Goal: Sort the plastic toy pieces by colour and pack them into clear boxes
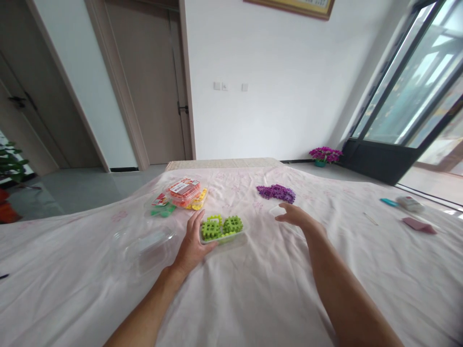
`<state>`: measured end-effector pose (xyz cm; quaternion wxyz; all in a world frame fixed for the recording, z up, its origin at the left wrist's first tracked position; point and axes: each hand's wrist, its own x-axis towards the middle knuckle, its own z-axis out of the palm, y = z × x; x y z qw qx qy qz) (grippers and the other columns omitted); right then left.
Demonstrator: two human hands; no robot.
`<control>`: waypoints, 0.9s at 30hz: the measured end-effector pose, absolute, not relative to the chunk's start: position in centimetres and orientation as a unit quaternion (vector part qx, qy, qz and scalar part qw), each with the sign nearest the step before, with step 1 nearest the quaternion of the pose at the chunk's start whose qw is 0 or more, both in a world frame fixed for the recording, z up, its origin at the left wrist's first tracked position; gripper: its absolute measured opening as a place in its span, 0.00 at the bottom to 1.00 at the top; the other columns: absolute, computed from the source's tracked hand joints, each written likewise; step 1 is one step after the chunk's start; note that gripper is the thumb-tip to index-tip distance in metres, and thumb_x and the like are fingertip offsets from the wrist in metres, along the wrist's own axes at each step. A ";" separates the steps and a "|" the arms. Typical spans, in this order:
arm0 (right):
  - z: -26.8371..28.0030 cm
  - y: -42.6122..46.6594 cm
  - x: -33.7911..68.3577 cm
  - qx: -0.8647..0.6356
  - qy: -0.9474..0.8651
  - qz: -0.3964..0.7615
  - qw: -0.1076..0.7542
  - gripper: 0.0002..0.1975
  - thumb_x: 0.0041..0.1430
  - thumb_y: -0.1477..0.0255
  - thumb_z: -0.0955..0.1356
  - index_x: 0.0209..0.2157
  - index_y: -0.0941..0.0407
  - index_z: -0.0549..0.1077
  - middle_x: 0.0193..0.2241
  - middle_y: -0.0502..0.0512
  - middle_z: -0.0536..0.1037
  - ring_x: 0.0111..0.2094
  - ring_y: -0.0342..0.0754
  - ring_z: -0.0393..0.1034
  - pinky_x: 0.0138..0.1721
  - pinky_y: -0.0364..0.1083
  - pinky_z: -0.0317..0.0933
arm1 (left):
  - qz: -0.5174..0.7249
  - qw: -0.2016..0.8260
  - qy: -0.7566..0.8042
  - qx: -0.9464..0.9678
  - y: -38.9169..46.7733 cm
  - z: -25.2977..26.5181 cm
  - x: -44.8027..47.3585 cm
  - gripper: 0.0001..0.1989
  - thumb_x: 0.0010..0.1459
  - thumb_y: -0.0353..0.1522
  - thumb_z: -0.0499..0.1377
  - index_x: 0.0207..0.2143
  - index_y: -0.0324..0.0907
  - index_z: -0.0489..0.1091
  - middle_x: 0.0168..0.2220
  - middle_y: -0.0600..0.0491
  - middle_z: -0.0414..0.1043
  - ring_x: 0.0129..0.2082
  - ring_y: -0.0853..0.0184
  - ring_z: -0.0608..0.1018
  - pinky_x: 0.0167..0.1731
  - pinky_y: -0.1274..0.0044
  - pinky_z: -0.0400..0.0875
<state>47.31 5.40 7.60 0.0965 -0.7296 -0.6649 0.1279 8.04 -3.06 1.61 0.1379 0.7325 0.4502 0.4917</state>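
Note:
My left hand [195, 238] grips the left end of a clear plastic box [227, 238], thumb at the near side and fingers along the far side. Lime-green lattice-shaped building pieces [232, 224] lie inside the box. To the right, my right hand [294, 215] pinches the edge of a clear plastic lid or tray [278, 210]; its full shape is hard to make out against the cloth. Just beyond that hand lies a pile of purple building pieces [277, 192].
At the left back are stacked clear boxes with orange pieces [183, 190], yellow pieces [198, 199] and green pieces [162, 210]. A clear plastic container [146, 248] lies nearer on the pink-white cloth [235, 299]. Far right: a white packet [409, 204] and a pink cloth [419, 225].

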 end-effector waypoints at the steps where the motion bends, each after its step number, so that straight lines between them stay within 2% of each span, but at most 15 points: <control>1: 7.2 5.3 48.3 -0.751 -0.645 0.121 0.076 0.43 0.44 0.60 0.74 0.62 0.55 0.63 0.57 0.65 0.69 0.59 0.64 0.61 0.55 0.56 0.58 | 0.492 0.141 0.458 0.727 -3.1 1.6 8.0 0.47 0.48 0.34 0.67 0.65 0.50 0.46 0.65 0.44 0.48 0.66 0.54 0.55 0.62 0.60 0.58; 3: 6.5 5.1 50.1 -0.780 -0.614 0.117 0.035 0.51 0.39 0.56 0.76 0.64 0.55 0.59 0.59 0.68 0.65 0.61 0.69 0.56 0.54 0.61 0.57 | 0.488 0.154 0.474 0.717 -3.1 1.5 8.0 0.47 0.47 0.34 0.67 0.66 0.50 0.46 0.64 0.44 0.50 0.65 0.54 0.56 0.62 0.60 0.56; 5: 6.0 4.7 51.5 -0.787 -0.602 0.131 0.005 0.54 0.36 0.53 0.76 0.65 0.54 0.57 0.61 0.70 0.62 0.60 0.70 0.56 0.53 0.62 0.57 | 0.481 0.174 0.486 0.708 -3.1 1.4 8.0 0.48 0.47 0.34 0.67 0.66 0.49 0.45 0.64 0.44 0.52 0.64 0.55 0.58 0.62 0.60 0.56; 9: 5.8 3.9 52.5 -0.771 -0.621 0.138 -0.012 0.54 0.37 0.49 0.73 0.65 0.53 0.57 0.60 0.69 0.62 0.58 0.69 0.59 0.51 0.60 0.58 | 0.475 0.207 0.498 0.696 -3.2 1.3 8.0 0.47 0.47 0.33 0.67 0.66 0.47 0.46 0.64 0.43 0.53 0.64 0.55 0.59 0.62 0.61 0.55; 14: 6.5 2.9 51.3 -0.764 -0.637 0.105 -0.010 0.50 0.40 0.51 0.73 0.65 0.52 0.57 0.56 0.68 0.66 0.55 0.68 0.61 0.48 0.61 0.59 | 0.497 0.248 0.481 0.678 -3.1 1.1 7.8 0.49 0.45 0.32 0.68 0.66 0.47 0.47 0.64 0.44 0.55 0.64 0.56 0.60 0.63 0.62 0.53; 17: 6.7 2.1 50.3 -0.752 -0.652 0.098 0.016 0.49 0.42 0.53 0.73 0.65 0.51 0.56 0.55 0.68 0.66 0.56 0.69 0.60 0.48 0.62 0.58 | 0.504 0.278 0.467 0.672 -3.0 1.0 7.7 0.51 0.45 0.33 0.69 0.66 0.48 0.46 0.65 0.44 0.55 0.65 0.56 0.60 0.63 0.63 0.54; 20: 6.8 1.2 48.9 -0.718 -0.679 0.130 0.078 0.49 0.41 0.55 0.74 0.64 0.50 0.57 0.56 0.66 0.67 0.58 0.68 0.58 0.52 0.61 0.57 | 0.501 0.316 0.454 0.666 -3.0 1.0 7.6 0.53 0.44 0.34 0.70 0.67 0.48 0.43 0.65 0.43 0.54 0.64 0.56 0.60 0.62 0.64 0.55; 24: 7.9 0.4 45.3 -0.585 -0.745 0.241 0.210 0.48 0.44 0.58 0.74 0.65 0.52 0.55 0.60 0.64 0.64 0.58 0.60 0.61 0.56 0.55 0.58 | 0.492 0.358 0.440 0.660 -3.2 1.4 7.7 0.55 0.44 0.34 0.70 0.68 0.47 0.41 0.67 0.43 0.52 0.65 0.57 0.59 0.63 0.65 0.53; 27: 9.4 0.1 41.7 -0.512 -0.789 0.246 0.235 0.48 0.43 0.56 0.75 0.65 0.51 0.56 0.61 0.62 0.62 0.59 0.59 0.60 0.57 0.55 0.57 | 0.492 0.386 0.439 0.645 -3.3 1.6 7.8 0.56 0.43 0.34 0.71 0.68 0.46 0.40 0.67 0.42 0.50 0.66 0.57 0.58 0.64 0.66 0.52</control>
